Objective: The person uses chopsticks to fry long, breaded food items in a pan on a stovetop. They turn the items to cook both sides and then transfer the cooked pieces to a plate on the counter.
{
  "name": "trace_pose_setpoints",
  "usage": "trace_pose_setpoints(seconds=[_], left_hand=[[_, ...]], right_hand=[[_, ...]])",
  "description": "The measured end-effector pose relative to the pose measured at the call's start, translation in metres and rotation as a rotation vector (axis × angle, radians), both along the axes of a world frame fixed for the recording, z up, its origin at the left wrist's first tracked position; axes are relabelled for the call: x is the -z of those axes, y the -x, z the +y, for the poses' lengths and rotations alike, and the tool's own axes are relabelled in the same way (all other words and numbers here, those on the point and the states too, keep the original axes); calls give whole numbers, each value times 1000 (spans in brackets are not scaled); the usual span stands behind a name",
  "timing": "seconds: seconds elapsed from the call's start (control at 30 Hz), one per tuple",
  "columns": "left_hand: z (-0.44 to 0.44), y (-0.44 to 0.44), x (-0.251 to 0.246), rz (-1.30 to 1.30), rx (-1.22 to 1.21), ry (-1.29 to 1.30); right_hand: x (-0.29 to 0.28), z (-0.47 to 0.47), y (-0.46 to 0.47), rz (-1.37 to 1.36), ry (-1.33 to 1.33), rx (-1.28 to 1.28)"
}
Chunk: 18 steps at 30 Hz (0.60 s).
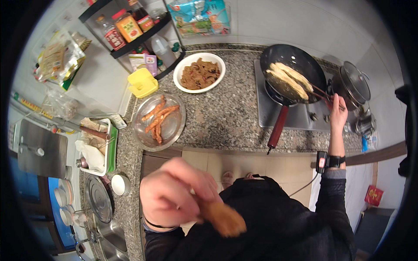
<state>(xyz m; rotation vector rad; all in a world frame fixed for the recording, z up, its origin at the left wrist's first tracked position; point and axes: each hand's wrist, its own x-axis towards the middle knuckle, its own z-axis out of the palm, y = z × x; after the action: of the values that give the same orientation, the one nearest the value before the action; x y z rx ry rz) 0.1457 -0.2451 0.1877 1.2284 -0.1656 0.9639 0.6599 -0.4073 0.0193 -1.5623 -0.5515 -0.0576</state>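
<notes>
My left hand (178,194) is raised close to the camera, its fingers pinching a golden-brown piece of fried food (225,220), slightly blurred. Out over the stove, my right hand (338,112) grips a pair of dark red chopsticks (321,93). Their tips reach the near right end of long pale strips of food (287,83) lying side by side in a black wok (303,57). Oil appears to glisten around the strips. The wok's dark red handle (279,127) points toward me. Several browned strips (160,117) rest in a round metal dish (140,130) at the left.
A white bowl of dark sliced food (176,76) stands between dish and gas stove (267,117). Right of the wok is a glass-lidded pot (354,83). A bottle rack (147,39) and a yellow plastic holder (143,83) are back left. The sink (112,235) lies lower left.
</notes>
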Motion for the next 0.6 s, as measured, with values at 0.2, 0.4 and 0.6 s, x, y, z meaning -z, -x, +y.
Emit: trace_pose_setpoints(seconds=[0.2,0.4,0.6], left_hand=[[-6,-20,-16,49,333,-160],[-9,-39,-10,-236,617,-124],[-11,-47,-4,-355,751,-149]], right_hand=[[-22,6,16,-9,69,-11],[-24,3,24,30,51,-37],[-9,-2,6,55,107,-30]])
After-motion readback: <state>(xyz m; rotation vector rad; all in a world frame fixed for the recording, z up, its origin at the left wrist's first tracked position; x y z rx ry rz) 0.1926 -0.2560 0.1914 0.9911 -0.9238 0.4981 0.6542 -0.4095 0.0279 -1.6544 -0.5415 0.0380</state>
